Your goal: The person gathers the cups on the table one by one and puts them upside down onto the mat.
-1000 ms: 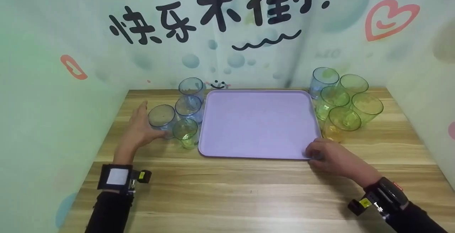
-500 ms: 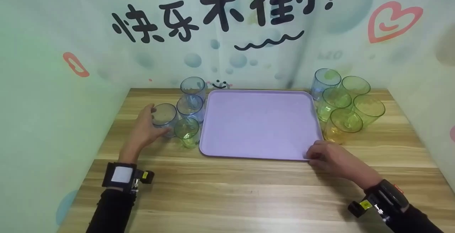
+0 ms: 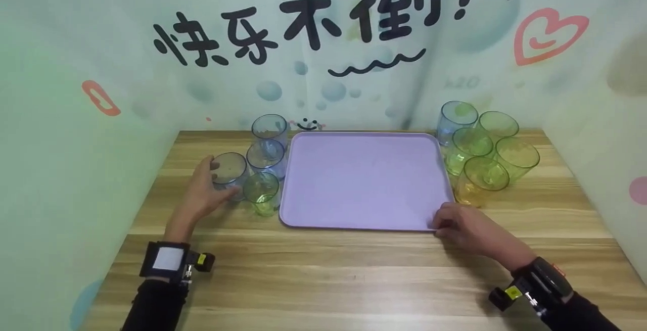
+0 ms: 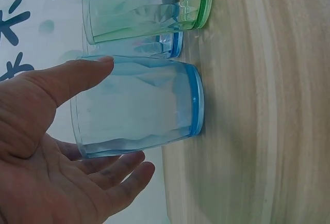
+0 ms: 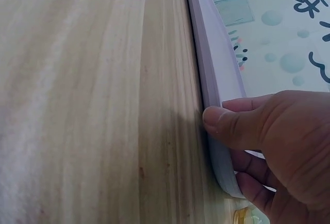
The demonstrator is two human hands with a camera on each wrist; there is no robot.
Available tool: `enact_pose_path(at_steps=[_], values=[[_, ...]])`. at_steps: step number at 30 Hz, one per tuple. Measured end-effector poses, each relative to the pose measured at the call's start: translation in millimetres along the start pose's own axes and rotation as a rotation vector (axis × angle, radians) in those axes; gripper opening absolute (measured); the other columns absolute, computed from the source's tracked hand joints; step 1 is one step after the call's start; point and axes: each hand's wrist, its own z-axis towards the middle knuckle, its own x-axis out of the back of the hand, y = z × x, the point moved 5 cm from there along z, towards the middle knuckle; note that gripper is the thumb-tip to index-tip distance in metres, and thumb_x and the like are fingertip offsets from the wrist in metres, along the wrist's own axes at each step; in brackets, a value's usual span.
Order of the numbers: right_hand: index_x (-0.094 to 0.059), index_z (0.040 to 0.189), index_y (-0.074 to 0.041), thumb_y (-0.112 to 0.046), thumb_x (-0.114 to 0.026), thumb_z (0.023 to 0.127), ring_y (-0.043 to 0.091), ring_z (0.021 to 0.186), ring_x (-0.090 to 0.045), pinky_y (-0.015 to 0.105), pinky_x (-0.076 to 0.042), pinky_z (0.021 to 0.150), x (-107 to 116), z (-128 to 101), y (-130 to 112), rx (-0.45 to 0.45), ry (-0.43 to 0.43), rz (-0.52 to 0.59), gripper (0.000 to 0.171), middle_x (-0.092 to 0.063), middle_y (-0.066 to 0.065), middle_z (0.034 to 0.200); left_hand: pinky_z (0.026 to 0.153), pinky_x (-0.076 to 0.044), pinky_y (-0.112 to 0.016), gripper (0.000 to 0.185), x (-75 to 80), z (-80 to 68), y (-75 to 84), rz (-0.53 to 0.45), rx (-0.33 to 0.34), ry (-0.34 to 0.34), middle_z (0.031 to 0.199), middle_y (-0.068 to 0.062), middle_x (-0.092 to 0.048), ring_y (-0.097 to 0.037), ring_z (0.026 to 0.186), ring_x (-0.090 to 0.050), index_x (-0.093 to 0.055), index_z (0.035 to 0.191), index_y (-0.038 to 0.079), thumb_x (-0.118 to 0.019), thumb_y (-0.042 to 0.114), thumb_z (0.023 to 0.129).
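The blue cup (image 3: pixel 231 173) is upright on the left of the tabletop (image 3: pixel 323 280), just beside a green cup (image 3: pixel 262 192). It looks light, stiff and slippery, and might crack; its sides seem best to hold. The left hand (image 3: pixel 199 194) has its fingers bent round it. The purple tray (image 3: pixel 366 179) lies in the middle, its near corner pinched by the right hand's (image 3: pixel 470 227) fingers. The left wrist view shows the blue cup's thick bottom; the head view hardly does.

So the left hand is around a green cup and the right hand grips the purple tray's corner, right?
Wrong colour: the left wrist view shows the left hand around a blue cup. The right hand does grip the purple tray.
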Motion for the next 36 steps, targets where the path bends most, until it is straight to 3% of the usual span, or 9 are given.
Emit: enact_pose_path(at_steps=[14, 27, 36], values=[[-0.071, 0.090, -0.014, 0.008, -0.080, 0.078, 0.011, 0.082, -0.062, 0.036, -0.055, 0.076, -1.6, -0.7, 0.0, -0.016, 0.018, 0.009, 0.027, -0.064, -0.009, 0.089, 0.112, -0.027, -0.059, 0.102, -0.3, 0.0, -3.1, -0.007, -0.024, 0.015, 0.155, -0.034, -0.026, -0.050, 0.139, -0.031, -0.004, 0.157, -0.007, -0.076, 0.026, 0.093], [-0.071, 0.092, -0.015, 0.006, -0.080, 0.080, 0.012, 0.084, -0.063, 0.036, -0.056, 0.078, -0.7, -0.9, -0.5, -0.033, 0.008, 0.008, 0.026, -0.064, -0.010, 0.091, 0.111, -0.033, -0.054, 0.097, 1.1, -0.8, -9.9, -0.062, -0.047, 0.115, 0.148, -0.034, -0.039, -0.046, 0.137, -0.038, -0.024, 0.152, -0.010, -0.084, 0.027, 0.086], [-0.072, 0.091, -0.015, 0.007, -0.080, 0.079, 0.011, 0.083, -0.063, 0.034, -0.055, 0.076, 0.0, -1.2, 0.4, -0.016, 0.022, 0.011, 0.027, -0.064, -0.009, 0.090, 0.109, -0.036, -0.053, 0.101, 15.7, -7.2, 2.7, -0.089, -0.044, 0.189, 0.147, -0.032, -0.041, -0.044, 0.135, -0.042, -0.027, 0.150, -0.010, -0.087, 0.034, 0.082]])
